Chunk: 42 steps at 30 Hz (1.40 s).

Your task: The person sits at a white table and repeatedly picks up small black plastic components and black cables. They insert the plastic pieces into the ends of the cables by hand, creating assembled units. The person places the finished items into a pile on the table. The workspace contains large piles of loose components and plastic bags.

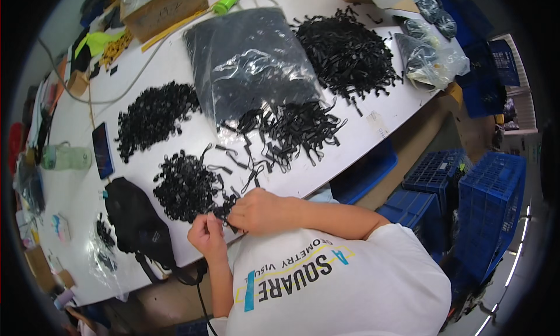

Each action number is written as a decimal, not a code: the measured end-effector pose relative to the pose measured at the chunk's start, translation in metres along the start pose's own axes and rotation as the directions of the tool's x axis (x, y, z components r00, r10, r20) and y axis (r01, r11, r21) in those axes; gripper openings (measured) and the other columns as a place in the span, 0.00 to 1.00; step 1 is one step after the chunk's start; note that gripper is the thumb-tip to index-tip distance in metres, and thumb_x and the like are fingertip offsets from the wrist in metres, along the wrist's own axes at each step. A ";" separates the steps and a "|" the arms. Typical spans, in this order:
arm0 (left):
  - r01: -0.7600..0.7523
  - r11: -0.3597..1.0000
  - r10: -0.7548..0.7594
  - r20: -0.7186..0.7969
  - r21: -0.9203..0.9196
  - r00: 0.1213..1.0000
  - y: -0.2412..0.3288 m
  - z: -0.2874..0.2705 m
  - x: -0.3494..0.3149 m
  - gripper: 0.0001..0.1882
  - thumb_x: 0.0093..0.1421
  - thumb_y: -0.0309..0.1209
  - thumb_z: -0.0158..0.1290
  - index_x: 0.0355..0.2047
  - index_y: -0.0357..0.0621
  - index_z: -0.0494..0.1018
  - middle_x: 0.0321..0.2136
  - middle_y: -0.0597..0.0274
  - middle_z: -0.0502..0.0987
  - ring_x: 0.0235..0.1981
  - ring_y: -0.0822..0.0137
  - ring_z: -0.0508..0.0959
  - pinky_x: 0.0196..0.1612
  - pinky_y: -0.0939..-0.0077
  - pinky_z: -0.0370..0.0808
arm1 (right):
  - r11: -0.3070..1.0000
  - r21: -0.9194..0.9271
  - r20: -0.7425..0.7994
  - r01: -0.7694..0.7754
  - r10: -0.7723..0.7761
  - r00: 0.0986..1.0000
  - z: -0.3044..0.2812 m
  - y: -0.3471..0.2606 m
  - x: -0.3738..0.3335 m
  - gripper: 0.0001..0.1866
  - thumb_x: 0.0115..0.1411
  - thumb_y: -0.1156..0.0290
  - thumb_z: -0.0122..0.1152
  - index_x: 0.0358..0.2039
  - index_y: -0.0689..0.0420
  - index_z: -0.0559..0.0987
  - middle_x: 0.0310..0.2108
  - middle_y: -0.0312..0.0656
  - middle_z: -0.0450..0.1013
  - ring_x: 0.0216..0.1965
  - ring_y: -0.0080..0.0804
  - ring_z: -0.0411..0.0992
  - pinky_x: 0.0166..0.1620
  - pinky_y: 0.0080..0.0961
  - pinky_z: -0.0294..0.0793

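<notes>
My left hand (207, 235) is at the table's near edge, fingers closed in a pinch; what they hold, if anything, is too small to make out. Close beside it, my right hand (255, 212) has its fingers curled together over small black parts, and its grip is hidden. Just beyond both hands lies a pile of small black pieces (184, 187). Farther off to the right is a heap of black looped cord straps (300, 132), with a few loose straps (230, 156) strewn between the two piles.
A clear plastic bag (251, 50) of dark material spans the table's middle. Another black pile (157, 114) and a big heap (347, 53) flank it. At left are a phone (102, 151), a black fabric bag (137, 222) and a green bottle (67, 157). Blue crates (490, 202) stand right.
</notes>
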<state>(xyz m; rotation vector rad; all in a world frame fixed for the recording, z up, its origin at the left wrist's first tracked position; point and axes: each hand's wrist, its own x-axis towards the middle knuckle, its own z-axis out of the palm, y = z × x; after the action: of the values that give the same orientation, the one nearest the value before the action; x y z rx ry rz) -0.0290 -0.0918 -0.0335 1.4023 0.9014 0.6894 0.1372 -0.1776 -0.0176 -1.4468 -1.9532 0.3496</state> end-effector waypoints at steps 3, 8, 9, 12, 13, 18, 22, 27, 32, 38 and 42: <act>-0.019 0.998 0.019 0.004 -0.067 1.000 0.009 0.014 0.003 0.06 0.62 0.23 0.50 0.31 0.31 0.76 0.24 0.63 0.73 0.21 0.79 0.70 0.21 0.88 0.66 | 0.979 0.178 -0.090 -0.095 0.112 0.990 -0.002 0.001 0.002 0.08 0.48 0.69 0.63 0.22 0.56 0.72 0.19 0.40 0.70 0.22 0.40 0.72 0.25 0.36 0.71; -0.052 0.962 0.075 0.077 -0.268 0.994 0.013 0.021 0.006 0.06 0.60 0.17 0.51 0.35 0.29 0.77 0.32 0.60 0.72 0.29 0.76 0.72 0.26 0.85 0.72 | 0.937 0.289 -0.022 -0.198 0.213 0.977 -0.006 0.004 0.000 0.10 0.53 0.68 0.63 0.24 0.58 0.72 0.17 0.41 0.69 0.19 0.42 0.71 0.24 0.35 0.69; -0.131 0.967 0.148 0.067 -0.217 0.987 0.013 0.020 0.008 0.05 0.60 0.17 0.52 0.35 0.29 0.77 0.31 0.61 0.73 0.29 0.76 0.72 0.27 0.82 0.72 | 0.940 0.273 -0.004 -0.207 0.216 0.976 -0.006 0.003 0.000 0.09 0.53 0.68 0.63 0.25 0.58 0.72 0.17 0.41 0.70 0.19 0.42 0.71 0.24 0.35 0.69; -0.226 0.974 0.224 0.070 0.026 0.972 0.012 0.015 0.010 0.05 0.57 0.15 0.53 0.34 0.29 0.76 0.28 0.58 0.75 0.26 0.71 0.74 0.28 0.79 0.72 | 0.939 0.258 -0.056 -0.229 0.251 0.966 -0.004 0.000 0.000 0.09 0.53 0.69 0.62 0.26 0.59 0.72 0.18 0.41 0.70 0.19 0.42 0.72 0.24 0.35 0.70; -0.323 0.936 0.305 0.135 0.142 0.943 0.011 0.013 0.012 0.06 0.55 0.15 0.53 0.34 0.29 0.76 0.27 0.56 0.75 0.25 0.68 0.75 0.28 0.78 0.72 | 0.938 0.253 -0.089 -0.236 0.265 0.960 -0.003 -0.002 0.000 0.09 0.53 0.69 0.62 0.27 0.60 0.72 0.18 0.41 0.70 0.20 0.42 0.72 0.24 0.35 0.70; -0.595 0.729 0.473 0.380 0.338 0.795 0.008 0.005 0.023 0.11 0.50 0.12 0.53 0.35 0.30 0.75 0.25 0.50 0.77 0.26 0.63 0.78 0.30 0.77 0.74 | 0.931 0.178 -0.033 -0.319 0.329 0.944 -0.003 -0.005 0.000 0.08 0.52 0.71 0.61 0.28 0.60 0.73 0.21 0.44 0.73 0.22 0.45 0.74 0.26 0.38 0.72; -0.549 0.760 0.424 0.375 0.347 0.824 0.006 0.005 0.022 0.14 0.47 0.10 0.53 0.36 0.30 0.75 0.27 0.51 0.78 0.26 0.61 0.79 0.31 0.75 0.75 | 0.903 0.120 0.173 -0.412 0.390 0.905 -0.005 -0.001 -0.001 0.08 0.52 0.71 0.60 0.29 0.61 0.74 0.23 0.47 0.75 0.24 0.47 0.75 0.27 0.40 0.72; -0.477 0.817 0.368 0.346 0.322 0.863 0.006 0.009 0.015 0.15 0.46 0.10 0.53 0.37 0.31 0.75 0.27 0.51 0.78 0.26 0.57 0.79 0.32 0.73 0.76 | 0.904 0.047 0.181 -0.426 0.412 0.893 -0.005 0.002 0.000 0.08 0.52 0.70 0.60 0.28 0.62 0.74 0.23 0.48 0.75 0.24 0.47 0.75 0.27 0.40 0.72; -0.395 0.878 0.306 0.316 0.271 0.898 0.007 0.007 0.013 0.16 0.46 0.11 0.54 0.38 0.31 0.76 0.27 0.51 0.79 0.27 0.61 0.80 0.33 0.75 0.76 | 0.902 0.054 0.142 -0.429 0.419 0.897 -0.004 0.000 -0.002 0.08 0.52 0.70 0.59 0.27 0.61 0.73 0.24 0.47 0.75 0.24 0.47 0.75 0.26 0.40 0.72; -0.374 0.897 0.315 0.253 0.236 0.915 0.003 0.012 0.011 0.16 0.50 0.11 0.55 0.41 0.28 0.75 0.31 0.52 0.79 0.29 0.67 0.79 0.35 0.78 0.76 | 0.920 -0.032 0.029 -0.391 0.392 0.920 0.001 -0.002 -0.003 0.08 0.53 0.69 0.59 0.28 0.60 0.73 0.25 0.45 0.75 0.25 0.43 0.76 0.27 0.37 0.73; -0.502 0.777 0.415 0.292 0.380 0.862 0.004 0.013 0.012 0.12 0.51 0.11 0.54 0.37 0.29 0.76 0.29 0.51 0.79 0.29 0.66 0.79 0.32 0.76 0.75 | 0.925 -0.066 0.066 -0.374 0.378 0.923 0.001 -0.002 -0.006 0.07 0.51 0.70 0.59 0.27 0.60 0.73 0.25 0.44 0.75 0.26 0.42 0.76 0.27 0.37 0.74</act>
<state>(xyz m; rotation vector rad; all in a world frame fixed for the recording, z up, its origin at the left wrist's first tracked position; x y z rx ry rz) -0.0118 -0.0883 -0.0311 2.1123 0.5729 0.7183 0.1356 -0.1834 -0.0193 -1.8719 -1.7456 0.5362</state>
